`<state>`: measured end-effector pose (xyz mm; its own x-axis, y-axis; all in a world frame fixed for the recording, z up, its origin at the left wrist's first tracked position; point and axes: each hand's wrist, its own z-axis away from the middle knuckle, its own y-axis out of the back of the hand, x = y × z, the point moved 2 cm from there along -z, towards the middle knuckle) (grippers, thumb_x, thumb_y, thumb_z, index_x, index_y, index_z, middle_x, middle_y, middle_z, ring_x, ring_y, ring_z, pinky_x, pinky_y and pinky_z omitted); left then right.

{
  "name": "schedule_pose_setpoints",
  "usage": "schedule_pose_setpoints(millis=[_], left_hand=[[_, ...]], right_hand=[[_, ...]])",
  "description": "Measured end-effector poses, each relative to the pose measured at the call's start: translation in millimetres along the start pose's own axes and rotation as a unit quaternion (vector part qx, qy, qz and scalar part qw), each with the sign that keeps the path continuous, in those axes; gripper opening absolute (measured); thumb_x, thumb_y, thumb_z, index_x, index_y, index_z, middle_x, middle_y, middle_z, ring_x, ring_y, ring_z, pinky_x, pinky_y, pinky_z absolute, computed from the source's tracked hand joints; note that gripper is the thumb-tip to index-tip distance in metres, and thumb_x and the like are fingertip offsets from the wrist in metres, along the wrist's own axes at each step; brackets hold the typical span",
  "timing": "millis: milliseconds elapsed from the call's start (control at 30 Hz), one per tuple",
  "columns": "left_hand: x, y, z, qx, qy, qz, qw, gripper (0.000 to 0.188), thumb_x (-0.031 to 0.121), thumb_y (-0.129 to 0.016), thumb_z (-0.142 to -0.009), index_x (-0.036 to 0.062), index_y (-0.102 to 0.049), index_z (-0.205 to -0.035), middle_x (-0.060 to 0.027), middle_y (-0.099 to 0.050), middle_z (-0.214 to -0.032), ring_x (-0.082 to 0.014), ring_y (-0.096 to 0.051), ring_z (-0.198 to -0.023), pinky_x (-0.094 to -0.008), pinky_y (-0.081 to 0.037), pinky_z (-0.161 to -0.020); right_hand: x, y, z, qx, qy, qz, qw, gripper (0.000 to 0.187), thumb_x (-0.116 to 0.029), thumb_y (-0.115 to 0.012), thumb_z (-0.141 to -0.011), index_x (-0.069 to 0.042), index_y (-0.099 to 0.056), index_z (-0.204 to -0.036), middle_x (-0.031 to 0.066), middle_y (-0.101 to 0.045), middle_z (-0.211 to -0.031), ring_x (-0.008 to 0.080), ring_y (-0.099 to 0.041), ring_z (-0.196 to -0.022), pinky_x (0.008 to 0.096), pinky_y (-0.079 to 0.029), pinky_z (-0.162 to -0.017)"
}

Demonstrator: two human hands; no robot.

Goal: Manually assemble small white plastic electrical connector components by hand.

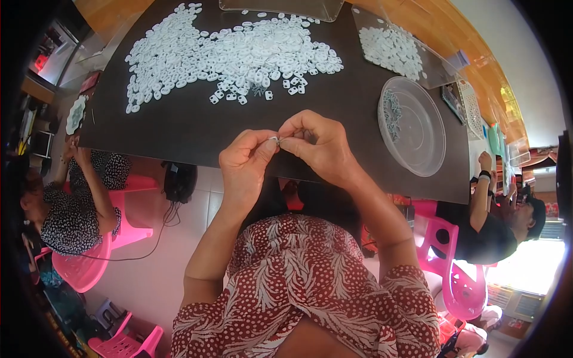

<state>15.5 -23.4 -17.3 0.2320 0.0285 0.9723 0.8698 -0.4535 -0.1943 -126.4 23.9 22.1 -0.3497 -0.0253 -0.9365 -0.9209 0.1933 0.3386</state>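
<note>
My left hand [243, 156] and my right hand [322, 143] meet over the near edge of the dark table, thumbs and forefingers pinched together. A tiny white plastic piece [274, 138] shows at the left fingertips. The right fingertips close on something at the same spot, mostly hidden by the fingers. Ahead of them spreads a wide heap of small white plastic pieces [239, 56], many oval with holes. Several squarish white ones lie along its near edge, around a little cluster of grey pin-like pieces [259, 91].
A round clear plastic tub [427, 137] on the right holds more grey pin-like pieces [391, 116]. Behind it, a clear tray [439, 70] contains white pieces; another clear tray [283, 6] stands at the back. People sit to the left and right, near pink plastic chairs [134, 184].
</note>
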Motion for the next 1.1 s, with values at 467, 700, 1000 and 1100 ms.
schedule_pose_setpoints(millis=[467,700,1000,1100], left_hand=[[2,4,2,-0.003,0.004,0.009,1.000,0.014,0.007,-0.062,-0.085,-0.0042,-0.065,-0.094,-0.0008,-0.060,-0.077,-0.0054,-0.052,-0.069,-0.0173,-0.040,-0.061],[2,6,3,-0.003,-0.020,-0.066,0.998,0.013,0.004,-0.062,-0.085,-0.0061,-0.064,-0.092,-0.0010,-0.056,-0.076,-0.0068,-0.052,-0.070,-0.0185,-0.041,-0.064],[4,3,1,0.027,-0.085,-0.141,0.986,0.009,0.002,-0.061,-0.085,-0.0066,-0.063,-0.089,-0.0031,-0.056,-0.075,-0.0077,-0.052,-0.069,-0.0197,-0.042,-0.064],[2,2,0,0.045,-0.112,-0.163,0.979,0.008,0.000,-0.063,-0.081,-0.0040,-0.063,-0.088,-0.0042,-0.056,-0.072,-0.0103,-0.052,-0.065,-0.0221,-0.042,-0.060]], right_hand=[[2,-3,0,-0.005,-0.010,0.020,1.000,0.012,-0.002,-0.066,-0.078,-0.001,-0.062,-0.088,-0.0011,-0.060,-0.077,0.0037,-0.052,-0.069,0.0198,-0.043,-0.062],[3,-8,0,-0.005,-0.018,0.020,1.000,0.011,-0.001,-0.066,-0.077,-0.001,-0.062,-0.088,-0.0011,-0.060,-0.077,0.0036,-0.052,-0.069,0.0197,-0.044,-0.062],[4,-17,0,0.044,-0.012,-0.096,0.994,0.011,0.002,-0.064,-0.079,0.002,-0.060,-0.089,0.0022,-0.061,-0.081,0.0055,-0.055,-0.073,0.0198,-0.045,-0.065],[3,-18,0,0.053,-0.018,-0.101,0.993,0.011,0.003,-0.064,-0.079,0.002,-0.060,-0.089,0.0024,-0.061,-0.081,0.0058,-0.056,-0.073,0.0200,-0.045,-0.065]])
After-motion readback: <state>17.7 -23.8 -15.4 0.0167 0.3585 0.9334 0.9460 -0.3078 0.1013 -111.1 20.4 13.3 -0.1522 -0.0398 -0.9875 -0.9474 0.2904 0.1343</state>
